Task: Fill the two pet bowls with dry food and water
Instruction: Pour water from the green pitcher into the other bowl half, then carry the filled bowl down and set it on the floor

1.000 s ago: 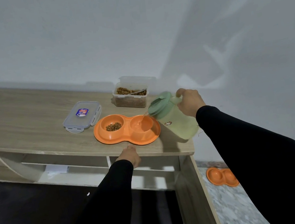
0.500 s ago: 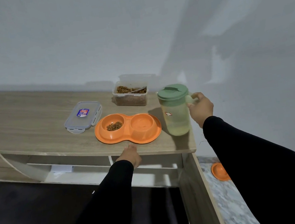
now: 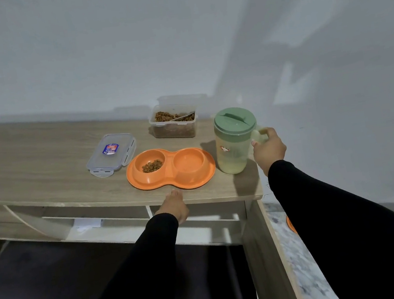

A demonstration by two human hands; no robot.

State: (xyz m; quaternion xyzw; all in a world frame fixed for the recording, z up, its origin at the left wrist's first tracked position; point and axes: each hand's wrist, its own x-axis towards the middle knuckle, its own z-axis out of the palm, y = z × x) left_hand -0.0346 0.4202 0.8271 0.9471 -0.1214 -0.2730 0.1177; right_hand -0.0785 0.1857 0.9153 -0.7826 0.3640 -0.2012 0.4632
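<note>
An orange double pet bowl [image 3: 210, 173] sits near the front edge of the wooden table [image 3: 41, 166]. Its left cup holds brown dry food [image 3: 152, 166]; its right cup [image 3: 188, 160] holds water. A pale green jug [image 3: 234, 144] with a green lid stands upright on the table just right of the bowl. My right hand [image 3: 268, 150] grips the jug's handle. My left hand [image 3: 174, 204] rests on the table's front edge below the bowl, fingers touching the wood.
A clear container of dry food [image 3: 173, 124] with a scoop in it stands behind the bowl. Its lid [image 3: 110, 154] lies flat to the left. The wall is close behind. Another orange bowl [image 3: 291, 224] lies on the floor at right.
My right hand tipped the jug back upright from pouring over the right cup and set it down on the table beside the bowl. My left hand stayed put.
</note>
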